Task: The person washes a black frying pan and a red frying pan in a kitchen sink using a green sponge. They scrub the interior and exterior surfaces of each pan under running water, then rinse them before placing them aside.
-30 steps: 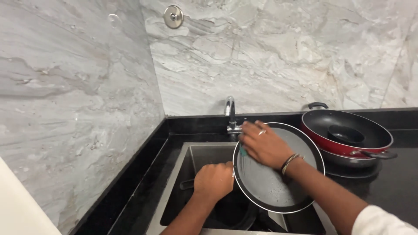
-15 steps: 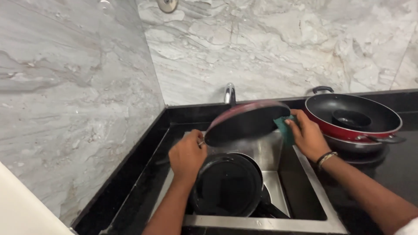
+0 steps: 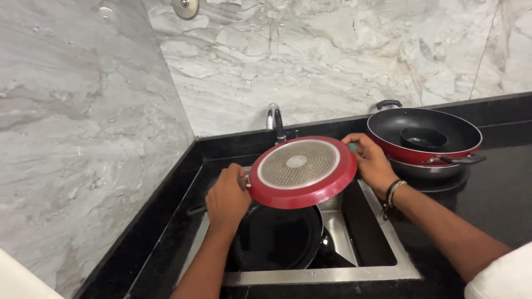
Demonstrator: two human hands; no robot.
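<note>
1. Two hands hold one red flat pan [image 3: 302,171] over the steel sink [image 3: 382,266], its underside turned up toward the viewer, showing a pale dotted disc in the middle.
2. Her left hand [image 3: 228,198] is closed around the pan's handle at the left edge; the handle itself is almost wholly covered by the fingers, so only a bit of metal fitting shows.
3. Her right hand [image 3: 372,161] grips the opposite rim, fingers curled behind it. Something small and green-blue peeks out by the fingertips, but I cannot tell what it is.
4. Below the pan, a dark round pan [image 3: 280,241] sits in the basin, its top part hidden by the red one.
5. Only the top of the tap [image 3: 274,120] rises behind the pan; its base is blocked.
6. On the black counter to the right stands a red wok [image 3: 425,138] with a small dark bowl [image 3: 423,137] inside, stacked on another vessel of which just a steel edge shows.
</note>
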